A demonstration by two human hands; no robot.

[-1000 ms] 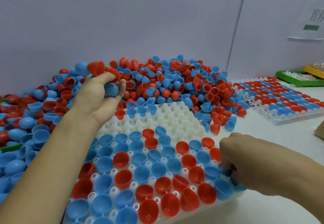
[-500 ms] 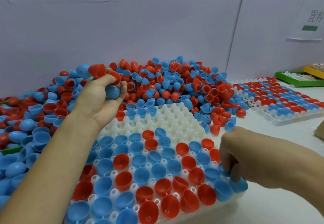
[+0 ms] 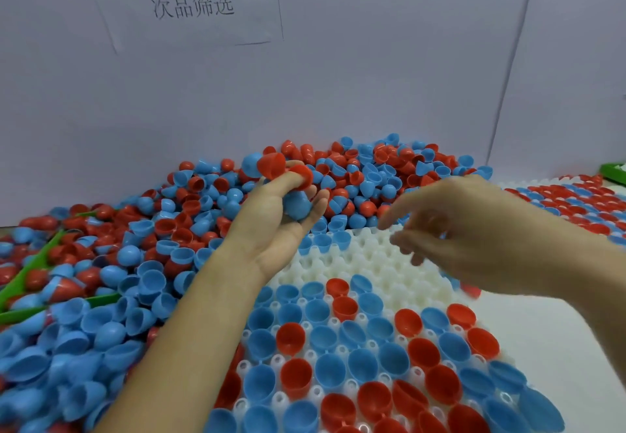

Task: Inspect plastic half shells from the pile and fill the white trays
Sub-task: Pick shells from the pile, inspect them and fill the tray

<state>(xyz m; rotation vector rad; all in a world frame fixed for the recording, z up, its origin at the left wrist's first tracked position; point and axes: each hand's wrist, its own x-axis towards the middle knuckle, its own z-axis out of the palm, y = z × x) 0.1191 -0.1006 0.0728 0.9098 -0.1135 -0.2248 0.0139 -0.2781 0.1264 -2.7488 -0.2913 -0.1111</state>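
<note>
Although the near tray (image 3: 382, 260) already carries blue and red half shells (image 3: 342, 338) across its front rows, a broad patch of bare white sockets remains at its far end, next to the pile (image 3: 338, 175). Roughly two thirds of the visible sockets appear filled; the front edge runs out of view, so the full count cannot be confirmed. A few blue shells sit along the far rim of the tray where the pile spills against it.

A second tray (image 3: 576, 195), at the right on the desk (image 3: 548, 338), looks fully loaded with red and blue shells, judging by its visible part.

The left hand (image 3: 281, 216) is raised over the pile, fingers curled round a cluster of shells (image 3: 288, 178): a blue one sits against the palm, and two red ones and another blue are held at the fingertips. The right hand (image 3: 474, 229) hovers above the bare sockets, blurred; its fingers look loosely bent, and whether it holds anything cannot be told.

The pile remains large, covering the desk to the left and behind the tray and burying green strips (image 3: 30, 273) at the left edge. A paper notice (image 3: 193, 2) hangs on the wall behind.

Assessment: one tray done, one well advanced, ample stock left. Remaining work is to check the held shells and seat them in the open sockets.
</note>
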